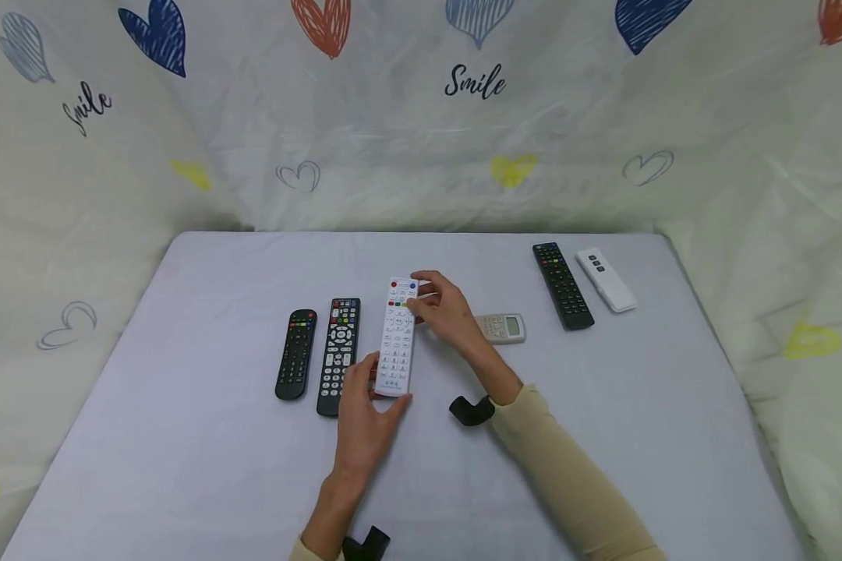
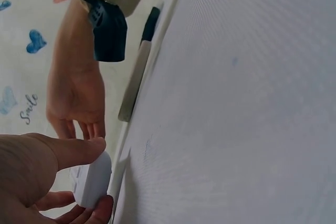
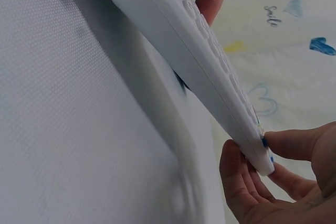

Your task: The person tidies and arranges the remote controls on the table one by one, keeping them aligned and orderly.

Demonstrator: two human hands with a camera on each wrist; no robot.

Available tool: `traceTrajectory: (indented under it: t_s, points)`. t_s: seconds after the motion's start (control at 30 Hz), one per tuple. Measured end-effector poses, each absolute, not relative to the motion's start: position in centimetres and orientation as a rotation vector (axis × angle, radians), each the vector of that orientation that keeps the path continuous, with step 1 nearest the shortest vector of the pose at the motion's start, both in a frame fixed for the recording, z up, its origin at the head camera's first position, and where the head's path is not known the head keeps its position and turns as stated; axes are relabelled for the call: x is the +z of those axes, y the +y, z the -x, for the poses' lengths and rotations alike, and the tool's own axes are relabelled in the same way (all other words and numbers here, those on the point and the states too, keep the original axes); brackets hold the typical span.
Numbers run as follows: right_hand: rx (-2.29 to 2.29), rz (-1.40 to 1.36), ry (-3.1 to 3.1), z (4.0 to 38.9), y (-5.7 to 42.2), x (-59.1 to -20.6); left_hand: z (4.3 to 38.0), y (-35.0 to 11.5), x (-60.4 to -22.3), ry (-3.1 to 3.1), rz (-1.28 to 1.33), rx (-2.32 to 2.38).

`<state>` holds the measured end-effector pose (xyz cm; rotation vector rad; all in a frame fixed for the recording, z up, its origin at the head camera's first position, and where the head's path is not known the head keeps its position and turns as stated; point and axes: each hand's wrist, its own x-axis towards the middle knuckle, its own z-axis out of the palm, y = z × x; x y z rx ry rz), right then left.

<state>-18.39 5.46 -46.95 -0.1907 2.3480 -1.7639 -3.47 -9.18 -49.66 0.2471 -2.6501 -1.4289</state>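
A white remote control (image 1: 396,343) with colored buttons is held between both hands, its button face up. My left hand (image 1: 365,428) grips its lower end; in the left wrist view the thumb and fingers of that hand (image 2: 31,169) lie on opposite sides of it. At the top end, my right hand (image 1: 451,313) pinches the remote's corner. The right wrist view shows the white remote (image 3: 189,59) tilted and raised off the tabletop. Just left of it lies a long black remote (image 1: 340,343), partly hidden by my left hand.
A small black remote (image 1: 296,354) lies farthest left. Beside my right wrist is a beige remote (image 1: 508,328) with a screen, partly covered. Another black remote (image 1: 564,287) and a white remote (image 1: 606,280) lie at the back right of the white table (image 1: 182,467). A heart-printed curtain (image 1: 393,117) surrounds it.
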Motion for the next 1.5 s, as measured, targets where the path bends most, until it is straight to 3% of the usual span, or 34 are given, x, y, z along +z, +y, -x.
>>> traceTrajectory:
  t_s: [1.5]
  points:
    - [-1.519,0.195,2.513,18.5,3.0,-47.2,1.8,-8.2,-49.5,-2.720,-0.346,-1.282]
